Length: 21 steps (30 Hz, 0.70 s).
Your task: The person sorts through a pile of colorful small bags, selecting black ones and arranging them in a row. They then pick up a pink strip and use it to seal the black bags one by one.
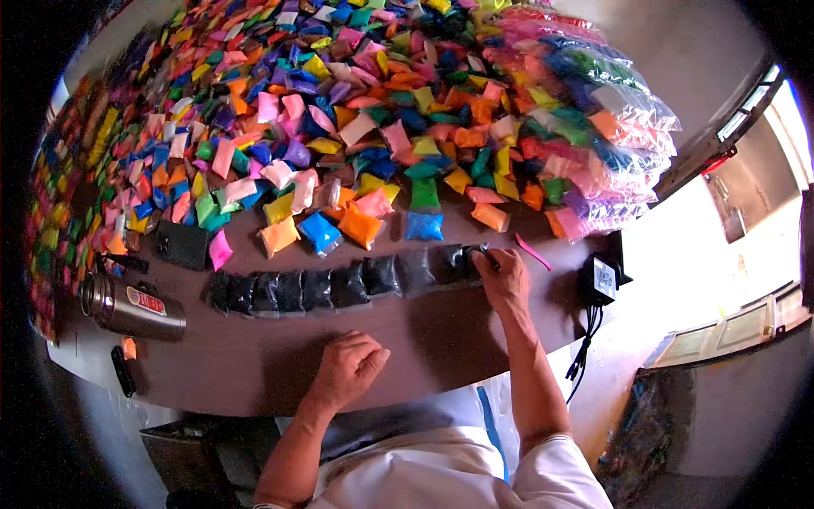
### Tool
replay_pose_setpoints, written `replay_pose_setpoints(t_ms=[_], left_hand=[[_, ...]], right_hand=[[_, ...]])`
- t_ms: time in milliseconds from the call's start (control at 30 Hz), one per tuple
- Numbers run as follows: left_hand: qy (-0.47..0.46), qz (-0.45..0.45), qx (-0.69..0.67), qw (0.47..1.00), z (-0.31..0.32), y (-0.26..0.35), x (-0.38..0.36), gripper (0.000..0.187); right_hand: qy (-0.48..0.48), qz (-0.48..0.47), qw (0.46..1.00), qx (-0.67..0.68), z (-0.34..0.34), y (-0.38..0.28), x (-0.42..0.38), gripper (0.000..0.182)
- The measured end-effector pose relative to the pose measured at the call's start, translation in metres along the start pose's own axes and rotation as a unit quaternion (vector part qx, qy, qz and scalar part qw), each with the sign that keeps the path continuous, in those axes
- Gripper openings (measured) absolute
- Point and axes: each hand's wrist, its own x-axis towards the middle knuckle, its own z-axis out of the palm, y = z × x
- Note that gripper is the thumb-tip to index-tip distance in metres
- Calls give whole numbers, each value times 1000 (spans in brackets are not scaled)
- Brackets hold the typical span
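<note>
A row of small black packets (318,290) in clear plastic lies across the brown table, overlapping from left to right. My right hand (506,276) is at the row's right end, its thumb and fingers closed on the last black packet (476,259), which they partly cover. Below the row, near the table's front edge, my left hand (352,369) is curled into a fist, apart from the packets. Nothing shows in it. Just behind the row lie an orange packet (361,224), a blue packet (320,232) and a pink strip-like tool (532,252).
A big heap of coloured packets (339,127) covers the back of the table (407,339). Larger clear bags (632,127) are stacked at right. A steel flask (136,307), black wallet-like item (183,244) and black penknife-like object (123,371) lie left. A black boxed device (604,282) with cables stands right.
</note>
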Motion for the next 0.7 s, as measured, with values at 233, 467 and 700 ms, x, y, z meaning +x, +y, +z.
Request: replay_pose_setpoints(t_ms=[233, 467, 700], left_hand=[[6, 14, 20, 1000, 1, -4, -2, 18], [-2, -5, -1, 1000, 0, -1, -3, 22], [23, 0, 7, 1000, 6, -2, -3, 19]], right_hand=[[-17, -18, 1000, 7, -2, -6, -3, 34], [-12, -2, 886, 463, -28, -21, -5, 30], [-181, -318, 547, 753, -123, -148, -85, 27]])
